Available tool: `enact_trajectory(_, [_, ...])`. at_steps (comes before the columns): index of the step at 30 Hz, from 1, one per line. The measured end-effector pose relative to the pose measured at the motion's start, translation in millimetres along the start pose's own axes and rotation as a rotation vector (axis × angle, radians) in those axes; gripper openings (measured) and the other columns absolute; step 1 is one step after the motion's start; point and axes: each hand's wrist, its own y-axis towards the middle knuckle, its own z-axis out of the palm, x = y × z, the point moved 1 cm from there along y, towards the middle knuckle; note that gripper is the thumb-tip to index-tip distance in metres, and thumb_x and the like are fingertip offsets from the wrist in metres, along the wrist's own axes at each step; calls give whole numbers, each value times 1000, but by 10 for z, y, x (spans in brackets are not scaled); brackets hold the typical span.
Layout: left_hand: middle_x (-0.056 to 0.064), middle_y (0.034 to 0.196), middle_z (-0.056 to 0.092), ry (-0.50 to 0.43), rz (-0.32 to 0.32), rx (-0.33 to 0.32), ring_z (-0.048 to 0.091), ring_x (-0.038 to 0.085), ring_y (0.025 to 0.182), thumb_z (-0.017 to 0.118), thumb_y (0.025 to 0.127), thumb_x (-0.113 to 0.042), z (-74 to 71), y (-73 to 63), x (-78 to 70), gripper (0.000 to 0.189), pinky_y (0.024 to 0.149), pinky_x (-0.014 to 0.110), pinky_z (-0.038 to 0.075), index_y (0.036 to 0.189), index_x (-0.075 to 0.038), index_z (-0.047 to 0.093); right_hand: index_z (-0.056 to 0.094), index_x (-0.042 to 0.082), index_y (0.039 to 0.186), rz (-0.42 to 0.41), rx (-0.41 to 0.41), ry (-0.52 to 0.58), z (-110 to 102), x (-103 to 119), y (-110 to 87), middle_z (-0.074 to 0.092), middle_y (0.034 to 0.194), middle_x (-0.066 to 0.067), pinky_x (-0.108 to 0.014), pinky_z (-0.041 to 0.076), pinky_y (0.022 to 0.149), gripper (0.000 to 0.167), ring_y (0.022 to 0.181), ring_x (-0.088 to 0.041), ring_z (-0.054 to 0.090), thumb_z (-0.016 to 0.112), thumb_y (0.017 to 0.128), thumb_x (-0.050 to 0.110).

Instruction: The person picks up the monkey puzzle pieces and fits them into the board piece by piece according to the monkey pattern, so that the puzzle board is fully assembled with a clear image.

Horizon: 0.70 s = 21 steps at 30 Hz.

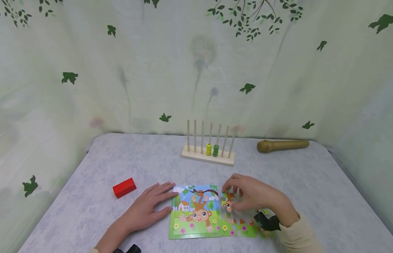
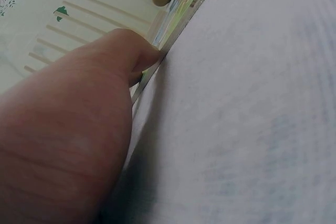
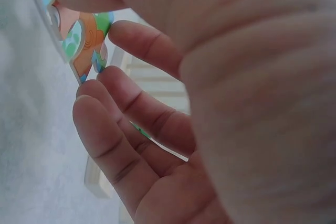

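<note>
A square monkey jigsaw puzzle [image 1: 191,226] lies on the table in the head view. My left hand [image 1: 149,209] rests beside it with fingers extended, fingertips and thumb touching its left edge; the left wrist view shows the thumb [image 2: 123,45] against that edge. Just right of the puzzle, my right hand [image 1: 258,193] pinches a puzzle piece [image 3: 90,40] with orange-brown and green printing between thumb and fingers. Several more puzzle pieces [image 1: 243,230] lie along the puzzle's right side, partly hidden under the right hand and wrist.
Behind the puzzle stands a wooden peg rack [image 1: 207,159] with yellow beads [image 1: 209,149] and green beads [image 1: 216,150]. A wooden stick with a rounded head [image 1: 283,145] lies at the back right. To the left is a red block [image 1: 124,188]. Printed cloth [image 1: 171,70] hangs behind the table.
</note>
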Motion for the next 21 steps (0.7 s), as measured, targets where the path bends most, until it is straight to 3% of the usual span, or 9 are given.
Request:
enact_trajectory(8, [-9,159,48,-5,-11,12,40,19,150,69,97,-41,-13,-4,5,46,124,49,28,142,-34,62,69,24,120,27,10,19,-44,92,119,59,114,9,-25,54,74,29,85,-12,59,77,92,26])
enact_trajectory(21, [-10,159,47,42,-16,9,40,18,150,72,95,-41,24,42,41,49,124,51,30,143,-35,62,68,25,118,-19,16,28,-23,52,190,60,114,6,-25,54,74,27,84,-12,59,77,92,25])
